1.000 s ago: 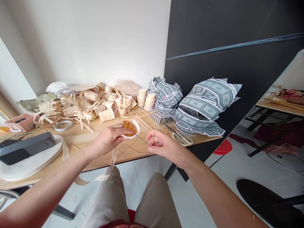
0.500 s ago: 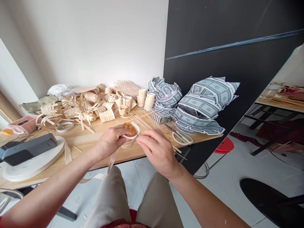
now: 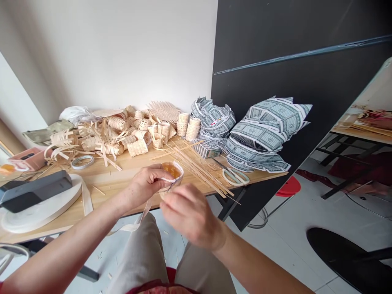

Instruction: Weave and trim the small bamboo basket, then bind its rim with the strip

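My left hand [image 3: 146, 183] is closed round a small white cup [image 3: 173, 170] with amber stuff inside, seated in a little woven basket, held just over the wooden table's [image 3: 122, 179] front edge. A pale strip [image 3: 141, 215] hangs down from it toward my lap. My right hand [image 3: 191, 216] sits right below and in front of the cup, fingers curled in a pinch; a thin dark thread near the cup leads to them, what they grip is hidden.
Woven baskets and loose strips [image 3: 122, 132] fill the table's back. Thin sticks [image 3: 199, 165], scissors [image 3: 234, 176] and folded patterned paper shapes [image 3: 260, 134] lie right. A tape roll [image 3: 82, 162], a dark case [image 3: 33, 190] on a white disc sit left. A red stool [image 3: 288, 188] stands beyond.
My right hand has moved left and toward me, from beside the cup to just beneath it. The cup and left hand have shifted slightly toward me.
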A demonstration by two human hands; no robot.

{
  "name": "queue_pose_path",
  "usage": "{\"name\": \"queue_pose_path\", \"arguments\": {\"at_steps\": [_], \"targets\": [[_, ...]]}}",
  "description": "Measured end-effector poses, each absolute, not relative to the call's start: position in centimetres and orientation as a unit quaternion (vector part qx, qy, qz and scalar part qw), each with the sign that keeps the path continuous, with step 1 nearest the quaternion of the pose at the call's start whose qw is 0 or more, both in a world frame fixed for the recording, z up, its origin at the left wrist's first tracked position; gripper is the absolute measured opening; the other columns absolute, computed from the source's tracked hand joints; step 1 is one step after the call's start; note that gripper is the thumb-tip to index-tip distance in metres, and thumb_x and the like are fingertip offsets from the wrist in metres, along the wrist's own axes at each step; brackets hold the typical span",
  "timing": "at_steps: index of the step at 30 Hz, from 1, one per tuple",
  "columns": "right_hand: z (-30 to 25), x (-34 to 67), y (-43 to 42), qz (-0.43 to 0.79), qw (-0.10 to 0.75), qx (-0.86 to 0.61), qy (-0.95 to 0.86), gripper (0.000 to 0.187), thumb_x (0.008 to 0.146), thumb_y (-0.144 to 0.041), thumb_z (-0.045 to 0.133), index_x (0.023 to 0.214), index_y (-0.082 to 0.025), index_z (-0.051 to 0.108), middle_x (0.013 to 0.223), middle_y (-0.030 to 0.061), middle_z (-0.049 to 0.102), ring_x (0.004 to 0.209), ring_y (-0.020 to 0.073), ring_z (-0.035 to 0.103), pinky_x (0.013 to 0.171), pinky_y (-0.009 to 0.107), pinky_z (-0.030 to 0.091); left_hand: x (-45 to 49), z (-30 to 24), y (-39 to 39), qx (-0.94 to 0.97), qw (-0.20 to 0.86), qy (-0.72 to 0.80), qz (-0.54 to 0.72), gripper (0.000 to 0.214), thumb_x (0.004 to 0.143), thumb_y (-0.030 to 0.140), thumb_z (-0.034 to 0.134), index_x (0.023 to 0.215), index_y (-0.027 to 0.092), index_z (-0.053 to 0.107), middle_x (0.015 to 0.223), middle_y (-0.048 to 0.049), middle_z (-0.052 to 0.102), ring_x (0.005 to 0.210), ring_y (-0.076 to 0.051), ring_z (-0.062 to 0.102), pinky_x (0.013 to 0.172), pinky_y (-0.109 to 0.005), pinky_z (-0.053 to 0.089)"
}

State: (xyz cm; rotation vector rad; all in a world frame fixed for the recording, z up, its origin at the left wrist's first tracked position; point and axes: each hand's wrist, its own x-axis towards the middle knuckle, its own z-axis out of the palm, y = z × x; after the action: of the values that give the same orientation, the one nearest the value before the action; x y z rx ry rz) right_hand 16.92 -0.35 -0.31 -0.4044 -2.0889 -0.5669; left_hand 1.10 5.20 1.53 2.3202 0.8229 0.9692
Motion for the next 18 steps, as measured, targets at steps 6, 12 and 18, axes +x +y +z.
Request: {"name": "queue_pose_path", "arguments": {"at_steps": [6, 12, 18], "targets": [[-1.0, 15.9, -1.5, 0.042, 0.537, -0.212, -0.816, 0.020, 0.084, -0.005, 0.042, 0.077, -0.016, 0.057, 0.083, 0.0047, 0.064, 0.072, 0.0110, 0.058, 0.065, 0.021, 0.048, 0.7, 1.2, 5.4, 0.849, 0.208, 0.304, 0.379, 0.014, 0.079, 0.018, 0.057, 0.074, 0.015, 0.070, 0.070, -0.0032, 0.062, 0.063, -0.011, 0.057, 0.057, -0.020, 0.044], [-2.6, 17.2, -1.2, 0.226, 0.579, -0.335, -0.708, 0.014, 0.090, -0.020, 0.039, 0.087, -0.021, 0.052, 0.056, -0.0050, 0.046, 0.050, 0.0089, 0.045, 0.048, 0.021, 0.038, -0.1, 0.5, 5.2, 0.824, 0.181, 0.340, 0.416, 0.016, 0.080, 0.024, 0.057, 0.077, 0.017, 0.071, 0.070, -0.0032, 0.061, 0.063, -0.012, 0.057, 0.058, -0.021, 0.044], [-4.1, 19.6, -2.2, 0.357, 0.655, -0.367, -0.556, 0.014, 0.087, -0.031, 0.049, 0.082, -0.021, 0.058, 0.060, -0.0012, 0.056, 0.051, 0.0111, 0.050, 0.048, 0.025, 0.042, -0.8, 0.0, 4.6, 0.791, 0.158, 0.388, 0.446, 0.014, 0.079, 0.018, 0.057, 0.079, 0.016, 0.071, 0.069, -0.0031, 0.060, 0.064, -0.012, 0.056, 0.059, -0.021, 0.043]]}}
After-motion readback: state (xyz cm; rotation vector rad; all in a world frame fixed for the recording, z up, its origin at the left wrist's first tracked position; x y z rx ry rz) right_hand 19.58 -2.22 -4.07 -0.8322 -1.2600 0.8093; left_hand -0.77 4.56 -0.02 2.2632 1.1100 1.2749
